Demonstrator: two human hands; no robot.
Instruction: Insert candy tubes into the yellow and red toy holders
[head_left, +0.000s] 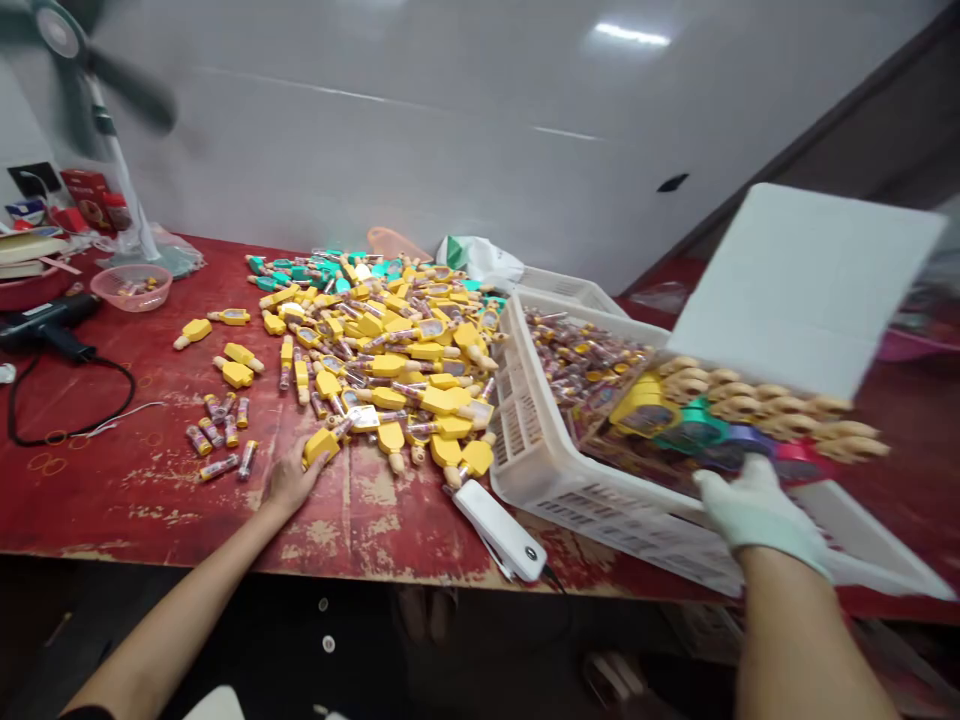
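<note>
**a white card box (795, 290) tilted over a packed crate (547, 470)**

our right hand (757, 510), in a white knit glove, has its fingers closed around the low edge of the box, which hangs tilted above the right end of the crate. inside the box lie rows of moulded pieces (750, 425) with glossy yellow, green, blue and red plastic heads and tan, ridged ends. the crate is white plastic with slotted walls, and it brims with clear wrapped tubes (585, 365). a second crate (570, 288) shows just behind it.

our bare left hand (292, 478) lies on the red wooden table (352, 530), its fingers loosely spread and holding nothing, the tips touching a yellow piece (322, 447) at the near edge of a loose heap of yellow-headed and teal-headed pieces (375, 350). the table's paint is worn through in pale, scuffed patches.

between our hands, a white corded tool shaped like a stapler (499, 530) lies just in front of the crate. farther left are a black hot glue gun (49, 325) with its looping cord and a clear pink bowl (131, 287). a white plastic bag (480, 262) is bunched behind the heap, and a blurred fan (82, 70) stands in the far corner.
</note>
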